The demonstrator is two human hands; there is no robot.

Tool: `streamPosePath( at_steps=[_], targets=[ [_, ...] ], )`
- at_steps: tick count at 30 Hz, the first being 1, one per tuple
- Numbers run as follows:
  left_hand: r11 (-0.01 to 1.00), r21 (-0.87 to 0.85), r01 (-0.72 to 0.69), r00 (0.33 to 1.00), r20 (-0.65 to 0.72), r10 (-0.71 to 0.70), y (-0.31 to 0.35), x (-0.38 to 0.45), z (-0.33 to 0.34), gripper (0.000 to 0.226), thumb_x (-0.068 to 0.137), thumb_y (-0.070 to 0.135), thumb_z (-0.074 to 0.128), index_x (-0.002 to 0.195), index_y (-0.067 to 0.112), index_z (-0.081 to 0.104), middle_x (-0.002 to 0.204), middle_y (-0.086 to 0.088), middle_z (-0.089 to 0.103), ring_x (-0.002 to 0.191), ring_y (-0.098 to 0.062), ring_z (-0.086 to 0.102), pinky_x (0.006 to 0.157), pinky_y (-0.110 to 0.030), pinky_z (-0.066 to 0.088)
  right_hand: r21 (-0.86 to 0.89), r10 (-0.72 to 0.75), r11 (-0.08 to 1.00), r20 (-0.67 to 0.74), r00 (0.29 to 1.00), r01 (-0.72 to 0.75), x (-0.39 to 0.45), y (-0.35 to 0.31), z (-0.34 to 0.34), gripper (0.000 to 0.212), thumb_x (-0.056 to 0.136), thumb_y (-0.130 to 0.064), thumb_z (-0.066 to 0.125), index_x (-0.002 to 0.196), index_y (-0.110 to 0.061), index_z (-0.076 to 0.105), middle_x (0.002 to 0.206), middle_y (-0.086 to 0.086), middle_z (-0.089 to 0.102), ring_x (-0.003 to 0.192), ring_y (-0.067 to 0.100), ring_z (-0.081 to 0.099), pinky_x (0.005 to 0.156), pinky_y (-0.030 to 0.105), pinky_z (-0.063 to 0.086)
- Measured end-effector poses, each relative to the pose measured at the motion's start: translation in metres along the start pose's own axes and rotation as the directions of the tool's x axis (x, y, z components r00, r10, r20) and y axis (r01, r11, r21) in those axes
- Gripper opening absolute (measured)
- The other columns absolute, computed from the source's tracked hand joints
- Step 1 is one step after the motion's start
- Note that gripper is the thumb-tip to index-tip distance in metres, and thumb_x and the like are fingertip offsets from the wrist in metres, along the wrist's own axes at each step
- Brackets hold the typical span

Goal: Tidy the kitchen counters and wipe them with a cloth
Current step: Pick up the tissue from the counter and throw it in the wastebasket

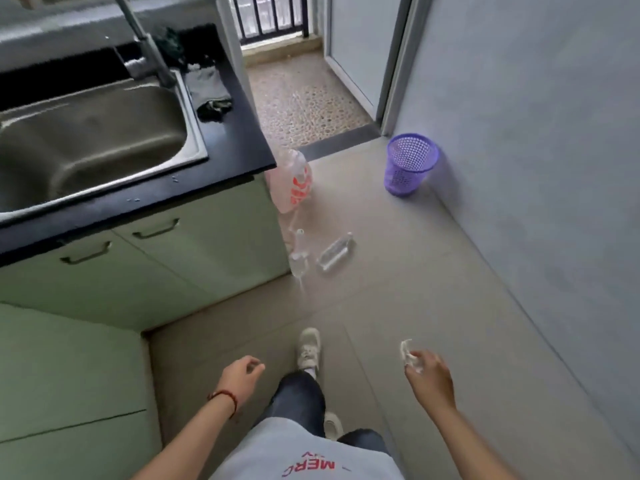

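My right hand (429,377) pinches a small crumpled white wad (408,355) over the floor at the lower right. My left hand (242,374) hangs at the lower middle with loosely curled fingers and holds nothing. The black counter (239,133) with a steel sink (86,133) lies at the upper left, well away from both hands. A dark cloth (209,91) lies on the counter to the right of the sink, beside the tap (149,50).
A purple mesh bin (408,164) stands by the grey wall at the right. A large clear jug with red print (292,181) leans at the cabinet's corner. Clear bottles (334,252) lie on the tiled floor. Green cabinet doors (156,265) run below the counter.
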State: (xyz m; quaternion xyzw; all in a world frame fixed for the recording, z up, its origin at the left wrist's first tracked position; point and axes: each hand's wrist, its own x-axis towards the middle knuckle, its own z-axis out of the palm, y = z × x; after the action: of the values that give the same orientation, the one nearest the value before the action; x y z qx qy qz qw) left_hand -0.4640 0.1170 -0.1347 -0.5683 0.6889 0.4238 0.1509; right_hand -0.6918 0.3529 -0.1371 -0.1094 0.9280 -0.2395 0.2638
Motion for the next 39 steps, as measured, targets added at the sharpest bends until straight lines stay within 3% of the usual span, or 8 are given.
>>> streamPosePath(
  at_steps=[10, 18, 21, 25, 27, 30, 34, 39],
  targets=[
    [0.996, 0.084, 0.013, 0.996, 0.088, -0.021, 0.132, 0.147, -0.047, 0.027, 0.089, 0.025, 0.052, 0.106, 0.007, 0.064, 0.114, -0.013, 0.066, 0.108, -0.028, 0.058, 0.085, -0.029, 0.041, 0.111, 0.081, 0.991, -0.123, 0.989, -0.067, 0.165, -0.098, -0.046, 0.023, 0.074, -0.004, 0.065, 0.097, -0.002, 0.067, 0.094, 0.024, 0.064, 0.094, 0.038, 0.057, 0.076, 0.035, 0.044],
    [0.987, 0.106, -0.118, 0.962, 0.257, 0.087, 0.289, 0.236, -0.052, 0.020, 0.089, 0.024, 0.050, 0.079, 0.011, 0.062, 0.091, -0.016, 0.066, 0.082, -0.026, 0.058, 0.074, -0.034, 0.045, 0.157, 0.214, 0.968, -0.120, 0.970, -0.194, 0.247, -0.119, -0.089, 0.021, 0.079, -0.010, 0.061, 0.099, -0.007, 0.065, 0.091, 0.014, 0.057, 0.091, 0.034, 0.056, 0.069, 0.027, 0.036],
    [0.981, 0.027, -0.194, 0.944, 0.276, 0.179, 0.364, 0.265, -0.046, 0.018, 0.091, 0.019, 0.048, 0.085, 0.011, 0.063, 0.086, -0.011, 0.061, 0.082, -0.023, 0.055, 0.079, -0.037, 0.047, 0.149, 0.289, 0.951, -0.114, 0.950, -0.271, 0.278, -0.105, -0.103, 0.021, 0.078, -0.009, 0.062, 0.099, -0.006, 0.065, 0.097, 0.019, 0.060, 0.093, 0.036, 0.057, 0.073, 0.032, 0.041],
    [0.964, -0.063, -0.259, 0.934, 0.238, 0.266, 0.463, 0.309, -0.042, 0.026, 0.091, 0.018, 0.048, 0.105, -0.001, 0.061, 0.089, -0.011, 0.061, 0.078, -0.021, 0.055, 0.066, -0.027, 0.042, 0.128, 0.324, 0.942, -0.113, 0.939, -0.310, 0.335, -0.090, -0.126, 0.022, 0.076, -0.007, 0.065, 0.098, -0.004, 0.065, 0.097, 0.023, 0.061, 0.093, 0.039, 0.057, 0.075, 0.035, 0.045],
    [0.961, -0.138, -0.239, 0.945, 0.194, 0.263, 0.506, 0.332, -0.041, 0.027, 0.091, 0.017, 0.049, 0.108, -0.002, 0.060, 0.090, -0.011, 0.061, 0.076, -0.020, 0.055, 0.059, -0.025, 0.041, 0.105, 0.319, 0.945, -0.084, 0.944, -0.310, 0.370, -0.086, -0.140, 0.023, 0.077, -0.008, 0.065, 0.100, -0.005, 0.065, 0.100, 0.023, 0.062, 0.095, 0.039, 0.057, 0.076, 0.034, 0.044],
    [0.964, -0.200, -0.176, 0.966, 0.152, 0.208, 0.547, 0.357, -0.041, 0.028, 0.091, 0.018, 0.049, 0.107, -0.002, 0.060, 0.089, -0.010, 0.061, 0.077, -0.021, 0.056, 0.066, -0.027, 0.041, 0.036, 0.321, 0.947, -0.016, 0.947, -0.320, 0.425, -0.092, -0.169, 0.025, 0.079, -0.012, 0.063, 0.102, -0.007, 0.065, 0.101, 0.020, 0.062, 0.095, 0.036, 0.058, 0.075, 0.032, 0.044],
    [0.971, -0.229, -0.072, 0.988, 0.115, 0.101, 0.572, 0.380, -0.034, 0.027, 0.091, 0.018, 0.049, 0.104, -0.002, 0.061, 0.085, -0.010, 0.062, 0.073, -0.021, 0.055, 0.071, -0.029, 0.041, -0.004, 0.251, 0.968, 0.039, 0.967, -0.251, 0.503, -0.119, -0.205, 0.023, 0.080, -0.015, 0.060, 0.103, -0.010, 0.065, 0.101, 0.017, 0.062, 0.093, 0.033, 0.059, 0.070, 0.030, 0.043],
    [0.968, -0.247, 0.049, 0.995, 0.096, -0.026, 0.579, 0.394, -0.035, 0.024, 0.091, 0.017, 0.048, 0.102, 0.001, 0.062, 0.089, -0.013, 0.063, 0.081, -0.025, 0.056, 0.074, -0.031, 0.042, -0.032, 0.156, 0.987, 0.037, 0.987, -0.155, 0.597, -0.177, -0.233, 0.027, 0.080, -0.012, 0.061, 0.106, -0.008, 0.065, 0.107, 0.019, 0.062, 0.100, 0.036, 0.057, 0.079, 0.033, 0.045]
  ],
)
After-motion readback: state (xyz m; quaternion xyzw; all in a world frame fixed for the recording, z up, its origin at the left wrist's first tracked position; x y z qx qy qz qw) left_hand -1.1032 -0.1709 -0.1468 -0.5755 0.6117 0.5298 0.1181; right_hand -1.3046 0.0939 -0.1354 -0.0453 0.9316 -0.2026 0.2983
